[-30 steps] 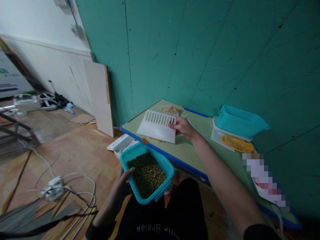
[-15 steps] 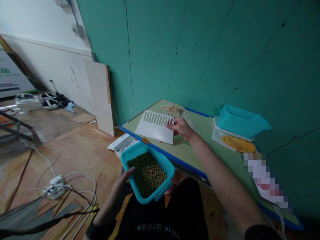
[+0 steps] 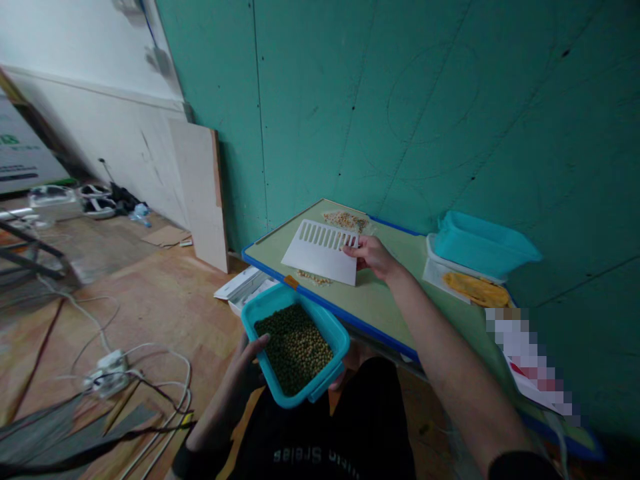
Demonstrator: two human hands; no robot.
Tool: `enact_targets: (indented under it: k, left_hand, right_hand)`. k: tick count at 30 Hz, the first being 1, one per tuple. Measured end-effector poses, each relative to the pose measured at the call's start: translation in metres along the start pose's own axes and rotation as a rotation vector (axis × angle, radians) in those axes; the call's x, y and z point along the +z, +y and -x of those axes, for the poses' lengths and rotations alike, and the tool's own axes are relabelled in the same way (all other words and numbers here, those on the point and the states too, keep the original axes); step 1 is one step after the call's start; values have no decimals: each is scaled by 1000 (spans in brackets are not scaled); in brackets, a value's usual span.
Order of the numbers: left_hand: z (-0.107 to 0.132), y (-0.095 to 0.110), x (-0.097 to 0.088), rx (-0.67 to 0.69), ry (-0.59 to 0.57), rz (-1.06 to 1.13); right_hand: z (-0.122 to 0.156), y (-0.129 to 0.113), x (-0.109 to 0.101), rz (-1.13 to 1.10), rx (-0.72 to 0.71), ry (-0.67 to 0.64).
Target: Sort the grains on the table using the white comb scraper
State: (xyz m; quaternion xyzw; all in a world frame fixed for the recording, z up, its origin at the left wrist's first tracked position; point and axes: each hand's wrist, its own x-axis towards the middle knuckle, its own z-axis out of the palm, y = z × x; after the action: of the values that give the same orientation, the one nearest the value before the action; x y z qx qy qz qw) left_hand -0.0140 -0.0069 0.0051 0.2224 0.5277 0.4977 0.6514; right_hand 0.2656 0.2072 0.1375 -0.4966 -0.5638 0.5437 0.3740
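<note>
My left hand point(image 3: 253, 357) grips the left wall of a teal plastic box point(image 3: 336, 333), thumb over the rim. Dark green beans point(image 3: 285, 325) and tan beans point(image 3: 310, 343) lie inside it. The box is held in front of the table's near edge. My right hand point(image 3: 373, 257) is closed on the right side of a white slotted plastic sheet point(image 3: 320, 257), held tilted over the table. A small heap of mixed grains point(image 3: 314, 277) lies by the sheet's near edge. Behind the sheet is a larger grain pile point(image 3: 345, 221).
The pale green table point(image 3: 395, 307) has a blue edge and stands against a green wall point(image 3: 320, 100). At its right are another teal box point(image 3: 483, 247), a yellow cloth-like item point(image 3: 477, 289) and a blurred packet point(image 3: 535, 367). Cables and a power strip point(image 3: 111, 373) lie on the floor.
My right hand has moved the slotted sheet slightly to the right, and the small grain heap by its near edge now shows more. The left hand and the box have stayed put.
</note>
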Motion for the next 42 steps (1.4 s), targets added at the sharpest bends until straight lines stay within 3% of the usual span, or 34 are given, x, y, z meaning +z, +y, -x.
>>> enact_targets:
  k: [13,21,30,37,42]
  left_hand:
    - [1,1,1,22,-4,13]
    - [-3,-2,-2,20,-6,0]
    - [-3,-3,-2,1,13,9]
    - [3,1,5,15,17,24]
    - [8,1,10,8,-6,35]
  right_hand:
    - [0,6,8,1,0,-96]
    - [1,5,17,-15,-3,-92]
    - [8,0,10,-42,13,-44]
    - [49,-13,-15,-60,-15,139]
    - [95,-3,-34,-21,31,262]
